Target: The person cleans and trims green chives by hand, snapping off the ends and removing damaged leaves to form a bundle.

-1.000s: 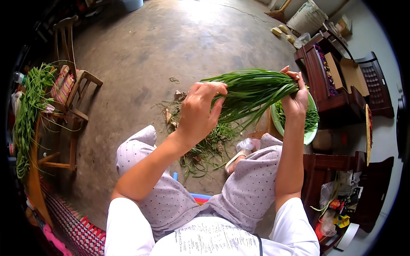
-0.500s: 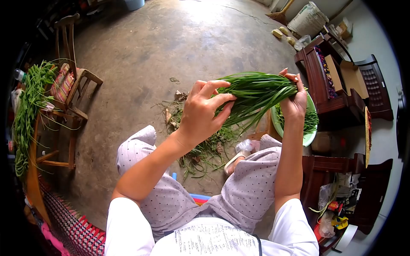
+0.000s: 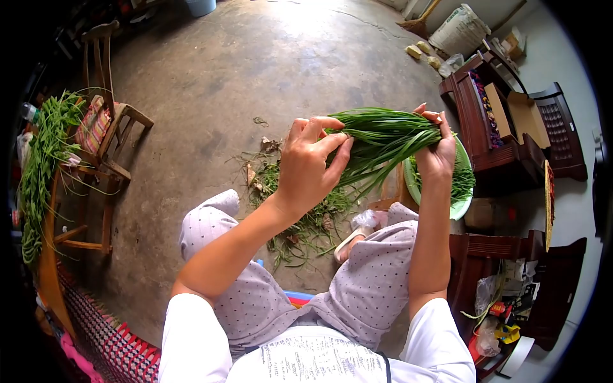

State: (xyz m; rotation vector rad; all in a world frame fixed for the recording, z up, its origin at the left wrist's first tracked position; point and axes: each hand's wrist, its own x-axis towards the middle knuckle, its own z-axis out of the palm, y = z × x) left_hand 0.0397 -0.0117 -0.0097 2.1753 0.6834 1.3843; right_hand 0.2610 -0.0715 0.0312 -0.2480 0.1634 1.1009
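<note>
A bunch of long green garlic chives is held up in front of me, spread sideways between my hands. My right hand is wrapped round its right end, palm turned inward. At the left edge of the bunch, my left hand has its thumb and forefinger pinched together at the leaf ends; exactly which leaves it grips is partly hidden. Behind my right wrist stands a light green basket with cut greens in it. Below the bunch, trimmed scraps lie scattered on the floor.
On the left, leafy green stems lie over a wooden surface beside a wooden chair. Dark wooden furniture lines the right side, with a cardboard box on it. A white sack and a blue bucket stand farther back.
My left thumb and fingers have drawn closer together at the leaf ends. Both hands have shifted slightly, the right one a little to the left with the bunch.
</note>
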